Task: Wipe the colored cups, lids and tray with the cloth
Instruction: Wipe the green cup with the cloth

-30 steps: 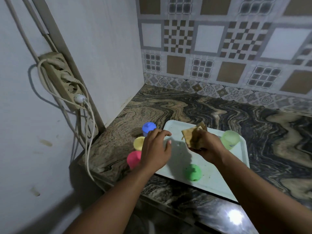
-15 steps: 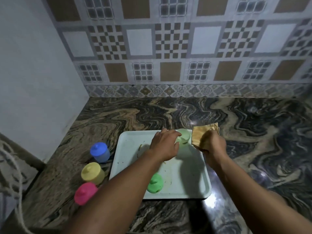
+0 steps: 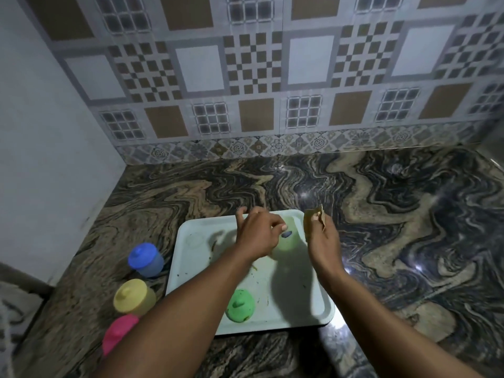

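Note:
A pale tray (image 3: 182, 264) with specks of dirt lies on the marble counter. A light green cup (image 3: 287, 242) stands at its far right, and a green lid (image 3: 240, 305) lies near its front edge. My left hand (image 3: 257, 234) hovers over the tray just left of the green cup, fingers spread and loosely bent, thumb by the cup's rim. My right hand (image 3: 323, 241) pinches a tan cloth (image 3: 311, 218) above the tray's far right corner. Lidded blue (image 3: 146, 259), yellow (image 3: 133, 296) and pink (image 3: 120, 334) cups stand in a row on the counter left of the tray.
A plain wall (image 3: 49, 159) closes the left side and a patterned tile wall (image 3: 272, 91) the back. Marble counter (image 3: 409, 227) stretches behind and right of the tray. White cables (image 3: 5, 323) hang at the lower left past the counter's edge.
My view swung right, off the wall socket. My left hand went from the tray's left edge to the green cup. My right hand raised the cloth beside that cup.

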`<action>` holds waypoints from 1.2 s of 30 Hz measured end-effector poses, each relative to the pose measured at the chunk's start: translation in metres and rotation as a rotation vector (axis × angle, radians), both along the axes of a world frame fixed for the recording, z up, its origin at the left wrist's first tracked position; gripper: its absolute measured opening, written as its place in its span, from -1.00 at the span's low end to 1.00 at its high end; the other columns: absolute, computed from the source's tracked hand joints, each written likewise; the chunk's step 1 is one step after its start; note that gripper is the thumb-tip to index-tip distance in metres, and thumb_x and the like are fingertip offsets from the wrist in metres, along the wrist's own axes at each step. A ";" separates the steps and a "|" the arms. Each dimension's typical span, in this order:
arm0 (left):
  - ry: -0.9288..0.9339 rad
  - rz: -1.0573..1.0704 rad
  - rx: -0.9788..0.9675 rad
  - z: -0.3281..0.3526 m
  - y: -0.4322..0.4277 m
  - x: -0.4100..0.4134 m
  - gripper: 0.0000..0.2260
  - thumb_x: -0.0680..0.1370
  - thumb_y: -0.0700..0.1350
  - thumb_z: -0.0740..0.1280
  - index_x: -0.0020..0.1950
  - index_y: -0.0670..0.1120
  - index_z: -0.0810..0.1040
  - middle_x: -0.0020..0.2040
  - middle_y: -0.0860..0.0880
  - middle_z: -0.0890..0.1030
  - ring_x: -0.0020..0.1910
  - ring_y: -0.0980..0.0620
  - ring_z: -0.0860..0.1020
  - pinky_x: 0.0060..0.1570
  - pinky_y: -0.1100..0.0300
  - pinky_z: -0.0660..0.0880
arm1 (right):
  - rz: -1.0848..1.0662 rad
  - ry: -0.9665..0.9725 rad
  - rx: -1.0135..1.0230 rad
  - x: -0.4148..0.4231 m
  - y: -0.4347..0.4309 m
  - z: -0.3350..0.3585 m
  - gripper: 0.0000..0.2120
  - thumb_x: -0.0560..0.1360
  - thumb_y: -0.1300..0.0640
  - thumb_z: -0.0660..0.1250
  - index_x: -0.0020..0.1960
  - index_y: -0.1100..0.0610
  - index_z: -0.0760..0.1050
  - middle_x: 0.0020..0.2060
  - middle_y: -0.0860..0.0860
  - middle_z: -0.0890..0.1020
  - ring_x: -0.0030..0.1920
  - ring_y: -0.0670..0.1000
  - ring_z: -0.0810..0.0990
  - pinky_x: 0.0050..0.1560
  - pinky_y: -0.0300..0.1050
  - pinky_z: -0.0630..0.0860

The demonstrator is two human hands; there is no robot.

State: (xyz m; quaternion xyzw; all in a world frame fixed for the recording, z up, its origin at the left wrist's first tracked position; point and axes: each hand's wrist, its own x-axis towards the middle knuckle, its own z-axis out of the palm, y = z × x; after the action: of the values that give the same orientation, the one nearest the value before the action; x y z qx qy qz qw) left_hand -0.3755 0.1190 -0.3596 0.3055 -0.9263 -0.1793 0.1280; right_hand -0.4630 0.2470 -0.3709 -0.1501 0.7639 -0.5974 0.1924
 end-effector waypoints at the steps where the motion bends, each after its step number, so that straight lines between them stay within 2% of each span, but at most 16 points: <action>1: 0.061 -0.002 0.064 0.005 0.000 0.003 -0.85 0.57 0.07 0.30 -0.10 0.11 0.65 -0.06 0.16 0.62 0.24 0.17 0.44 0.43 -0.07 -0.07 | 0.059 0.044 -0.018 0.003 -0.002 0.003 -0.66 0.65 -0.14 0.10 0.20 0.03 0.51 0.07 0.03 0.62 0.13 0.08 0.58 0.16 0.06 0.49; 4: 0.166 -0.033 0.262 0.029 -0.004 0.012 -0.83 0.60 0.05 0.28 -0.13 0.10 0.61 -0.07 0.19 0.65 0.13 0.23 0.54 0.47 -0.10 -0.22 | 0.279 -0.015 -0.102 0.016 -0.014 0.014 -0.54 0.65 -0.25 0.03 0.26 -0.03 0.55 0.19 -0.05 0.64 0.26 -0.05 0.57 0.35 0.02 0.44; 6: 0.224 -0.043 0.384 0.042 -0.010 0.021 -0.85 0.60 0.01 0.29 -0.13 0.10 0.62 -0.05 0.15 0.67 0.13 0.17 0.57 0.49 -0.11 -0.18 | 0.306 -0.279 -0.187 0.022 -0.022 0.026 -0.45 0.66 -0.27 -0.02 0.19 0.04 0.61 0.15 0.06 0.69 0.22 0.06 0.63 0.33 0.14 0.49; 8: 0.332 -0.082 0.532 0.052 -0.017 0.033 -0.87 0.59 -0.04 0.32 -0.09 0.10 0.65 -0.03 0.11 0.69 0.11 0.17 0.58 0.48 -0.03 0.15 | 0.276 -0.649 -0.251 0.023 -0.026 0.036 -0.40 0.67 -0.24 -0.03 0.17 0.14 0.62 0.10 0.22 0.70 0.10 0.22 0.64 0.22 0.24 0.51; 9: 0.383 -0.099 0.623 0.056 -0.017 0.039 -0.87 0.60 -0.11 0.33 -0.05 0.02 0.68 -0.01 0.06 0.68 0.08 0.21 0.57 0.36 0.12 0.34 | 0.279 -0.806 -0.267 0.025 -0.027 0.039 -0.40 0.66 -0.22 -0.01 0.14 0.19 0.64 0.08 0.26 0.69 0.05 0.26 0.64 0.19 0.25 0.52; 11: 0.418 -0.114 0.741 0.064 -0.017 0.053 -0.87 0.62 -0.22 0.31 0.00 -0.13 0.66 -0.02 0.00 0.65 -0.01 0.27 0.55 0.10 0.35 0.46 | 0.359 -0.994 -0.277 0.033 -0.027 0.043 -0.46 0.62 -0.12 0.09 0.03 0.27 0.68 -0.01 0.28 0.68 -0.09 0.26 0.64 0.02 0.15 0.58; 12: 0.419 -0.107 0.768 0.066 -0.018 0.061 -0.87 0.62 -0.23 0.31 -0.01 -0.12 0.66 -0.03 0.00 0.64 -0.05 0.26 0.55 0.04 0.35 0.47 | 0.393 -1.039 -0.282 0.039 -0.028 0.044 -0.51 0.59 -0.07 0.13 0.00 0.29 0.67 -0.04 0.27 0.67 -0.15 0.25 0.64 -0.08 0.09 0.59; 16: 0.347 -0.053 0.860 0.076 -0.026 0.083 -0.85 0.56 -0.01 0.38 -0.08 -0.03 0.72 0.00 -0.15 0.70 -0.03 0.02 0.59 0.08 0.06 0.52 | 0.449 -0.931 -0.244 0.056 -0.034 0.052 -0.55 0.58 -0.05 0.16 0.12 0.30 0.60 -0.09 0.28 0.65 -0.23 0.24 0.62 -0.24 0.00 0.52; 18: 0.287 -0.053 0.864 0.086 -0.027 0.087 -0.69 0.54 0.11 0.39 -0.03 -0.12 0.73 -0.02 -0.19 0.71 -0.08 -0.03 0.62 -0.05 0.10 0.58 | 0.446 -0.815 -0.245 0.060 -0.040 0.057 -0.52 0.63 -0.10 0.15 0.21 0.29 0.56 -0.03 0.32 0.64 -0.16 0.27 0.61 -0.24 0.03 0.53; 21: 0.269 -0.115 0.796 0.097 -0.028 0.090 -0.77 0.59 -0.05 0.36 0.07 -0.18 0.70 0.06 -0.06 0.68 0.02 0.06 0.59 -0.15 0.24 0.55 | 0.487 -0.825 -0.267 0.064 -0.044 0.063 -0.49 0.64 -0.13 0.15 0.25 0.28 0.55 -0.01 0.31 0.64 -0.11 0.27 0.62 -0.24 0.03 0.56; 25: 0.389 -0.137 0.901 0.091 -0.036 0.104 -0.83 0.61 -0.16 0.32 0.04 -0.20 0.67 0.39 0.04 0.44 0.27 0.13 0.47 0.15 0.22 0.47 | 0.567 -1.097 -0.277 0.072 -0.036 0.069 -0.44 0.56 -0.13 0.20 0.06 0.39 0.64 -0.08 0.30 0.62 -0.22 0.23 0.63 -0.26 0.00 0.61; 28: 0.370 -0.116 0.955 0.093 -0.038 0.111 -0.86 0.59 -0.09 0.33 -0.03 -0.04 0.69 0.44 0.02 0.40 0.40 0.09 0.38 0.28 0.13 0.37 | 0.543 -0.960 -0.285 0.078 -0.040 0.074 -0.44 0.59 -0.13 0.17 0.15 0.37 0.59 -0.06 0.32 0.63 -0.21 0.25 0.64 -0.25 0.01 0.60; 30: 0.309 -0.111 0.893 0.103 -0.038 0.112 -0.83 0.52 0.04 0.37 -0.02 0.00 0.70 0.43 -0.01 0.41 0.42 0.04 0.36 0.34 0.06 0.35 | 0.503 -0.790 -0.278 0.078 -0.047 0.076 -0.49 0.63 -0.14 0.17 0.28 0.28 0.52 0.02 0.34 0.64 -0.15 0.27 0.66 -0.18 0.07 0.60; 32: 0.295 -0.117 0.809 0.110 -0.038 0.111 -0.86 0.53 0.02 0.39 -0.02 0.01 0.70 0.46 0.03 0.36 0.42 0.06 0.34 0.29 0.09 0.38 | 0.510 -0.746 -0.276 0.079 -0.051 0.081 -0.50 0.64 -0.15 0.17 0.27 0.25 0.53 0.01 0.31 0.65 -0.15 0.27 0.67 -0.16 0.10 0.59; 34: 0.379 -0.123 0.835 0.109 -0.039 0.114 -0.90 0.56 -0.09 0.37 -0.06 0.00 0.70 0.51 0.09 0.28 0.42 0.11 0.32 0.21 0.20 0.40 | 0.574 -0.912 -0.263 0.079 -0.050 0.086 -0.47 0.60 -0.14 0.18 0.15 0.31 0.62 -0.07 0.29 0.66 -0.21 0.24 0.67 -0.25 0.04 0.61; 36: 0.530 -0.113 1.018 0.102 -0.037 0.119 -0.87 0.52 -0.12 0.36 -0.12 -0.01 0.71 0.53 0.07 0.27 0.45 0.11 0.31 0.21 0.25 0.39 | 0.618 -1.077 -0.253 0.082 -0.047 0.091 -0.45 0.52 -0.12 0.22 0.03 0.37 0.66 -0.13 0.29 0.64 -0.29 0.18 0.66 -0.39 -0.06 0.63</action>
State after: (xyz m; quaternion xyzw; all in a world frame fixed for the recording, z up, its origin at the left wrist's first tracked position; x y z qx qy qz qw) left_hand -0.2563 0.0820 -0.2578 0.2233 -0.6746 -0.6795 0.1826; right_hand -0.3814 0.2001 -0.2801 -0.0637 0.4050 -0.5916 0.6942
